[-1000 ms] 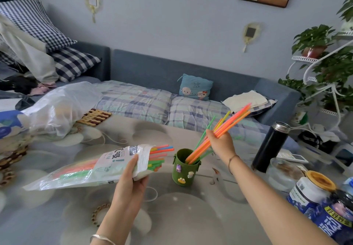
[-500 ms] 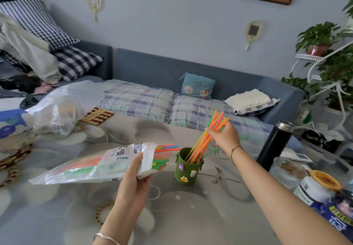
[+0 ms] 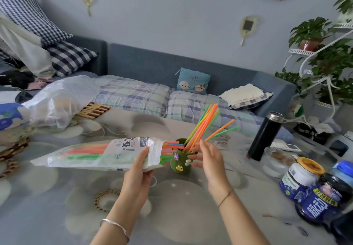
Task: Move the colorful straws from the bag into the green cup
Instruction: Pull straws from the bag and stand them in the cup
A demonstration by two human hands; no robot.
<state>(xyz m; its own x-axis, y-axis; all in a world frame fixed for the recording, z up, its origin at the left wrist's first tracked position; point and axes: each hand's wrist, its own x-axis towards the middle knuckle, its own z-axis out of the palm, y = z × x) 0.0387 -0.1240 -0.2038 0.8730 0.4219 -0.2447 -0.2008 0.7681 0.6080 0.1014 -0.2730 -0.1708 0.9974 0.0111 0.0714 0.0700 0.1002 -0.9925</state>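
Head view shows that the right hand (image 3: 207, 156) has let go of the bunch it held 0.5 s ago: its fingers (image 3: 194, 163) are now spread and empty, hovering just right of the small green cup with cartoon stickers (image 3: 180, 163). The released thin neon plastic straws (image 3: 203, 125), in orange, pink, yellow and green, now stand in that cup and lean far and right, with 2 or so splayed lower toward the right. That batch counts as delivered, by my reading, and the free hand is placed to go back for more.

More straws are left. The left hand (image 3: 138, 170) pinches the translucent white printed plastic bag (image 3: 99, 154) near its open mouth, thumb on top and fingers beneath, holding it roughly level above the grey patterned tablecloth (image 3: 57, 206), mouth pointing right at the cup. Inside, orange and green straws show through the film, and short coloured ends (image 3: 172, 146) poke out of the mouth, almost touching the cup's rim. I judge the task roughly half done.

A tall black steel flask (image 3: 265, 135) stands well right of the cup.
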